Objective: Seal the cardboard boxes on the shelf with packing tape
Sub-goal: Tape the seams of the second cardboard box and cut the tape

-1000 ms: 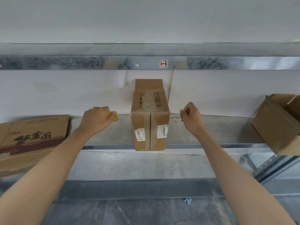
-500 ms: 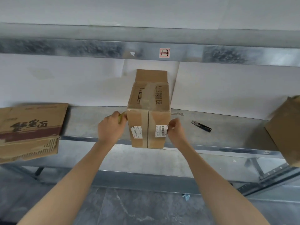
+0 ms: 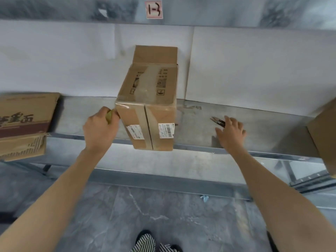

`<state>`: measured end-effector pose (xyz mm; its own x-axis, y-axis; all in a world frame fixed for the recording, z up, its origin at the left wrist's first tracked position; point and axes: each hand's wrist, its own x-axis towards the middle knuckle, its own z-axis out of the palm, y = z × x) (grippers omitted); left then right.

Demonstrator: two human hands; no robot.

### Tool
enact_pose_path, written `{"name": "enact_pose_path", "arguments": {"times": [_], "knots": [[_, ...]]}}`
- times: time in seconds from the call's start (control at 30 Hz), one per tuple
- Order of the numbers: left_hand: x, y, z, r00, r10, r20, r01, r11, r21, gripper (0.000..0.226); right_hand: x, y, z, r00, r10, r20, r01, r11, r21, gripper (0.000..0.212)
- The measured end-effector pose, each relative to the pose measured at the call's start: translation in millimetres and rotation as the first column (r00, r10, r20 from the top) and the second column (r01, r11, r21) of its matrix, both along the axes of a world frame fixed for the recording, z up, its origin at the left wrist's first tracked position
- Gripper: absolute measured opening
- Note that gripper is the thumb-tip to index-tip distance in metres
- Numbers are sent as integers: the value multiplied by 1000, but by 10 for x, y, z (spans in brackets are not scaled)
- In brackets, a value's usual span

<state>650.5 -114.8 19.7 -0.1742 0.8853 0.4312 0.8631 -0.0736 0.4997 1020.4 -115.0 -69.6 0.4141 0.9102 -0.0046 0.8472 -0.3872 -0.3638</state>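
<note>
A brown cardboard box [image 3: 151, 99] stands on the metal shelf [image 3: 200, 124], its front overhanging the shelf edge. Clear tape runs over its top and down the front seam, and a rear flap stands up against the wall. My left hand [image 3: 99, 128] is at the box's front left corner, gripping a yellowish tape roll [image 3: 109, 115] that is mostly hidden in the fist. My right hand [image 3: 230, 131] is to the right of the box with fingers spread, over a small pair of black snips [image 3: 218, 121] lying on the shelf.
A printed cardboard box [image 3: 23, 124] sits at the left end of the shelf. Another brown box [image 3: 325, 135] juts in at the right edge. A label [image 3: 153, 9] marks the upper shelf beam. The grey floor and my striped trouser legs [image 3: 145, 242] show below.
My right hand left the box's front right edge and moved right to the snips, opening its fingers. My left hand stays at the box's left corner with the tape roll. The view dropped lower.
</note>
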Motion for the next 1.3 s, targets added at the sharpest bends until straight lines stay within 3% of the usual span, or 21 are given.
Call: {"name": "enact_pose_path", "arguments": {"times": [0.1,0.2,0.4,0.6,0.83,0.93,1.07,1.13,1.2,1.3], "knots": [[19,-17,-29,1000,1,9,-2,999,40,33,46,66,-64,1000,-5,25,7,996,-93,49],[40,-26,-45,1000,12,28,-13,998,56,36,19,96,-117,998,-27,60,32,996,-83,38],[49,-8,-20,999,-16,30,14,998,67,34,-70,187,-4,984,-55,-169,44,997,-70,27],[-22,53,-19,996,-62,67,62,998,-4,31,-473,163,556,929,48,-368,29,979,202,18],[-132,114,71,947,-283,154,291,956,-31,37,-1104,-183,1592,927,232,-295,-32,832,554,12],[-142,127,115,904,-383,191,407,907,-111,40,-1454,-358,1898,938,287,-194,-134,817,561,8],[-153,109,152,800,-520,298,585,785,-202,32,-2046,-375,2002,930,354,-102,-279,858,431,9],[-173,118,161,721,-577,383,679,699,-226,24,-2288,-311,1956,943,320,-93,-267,894,361,9],[-200,144,157,647,-643,409,757,608,-240,16,-2440,-245,1902,965,243,-98,-213,946,246,26],[-275,212,112,530,-704,473,845,482,-231,9,-2517,-194,1814,989,124,81,-136,978,158,45]]}}
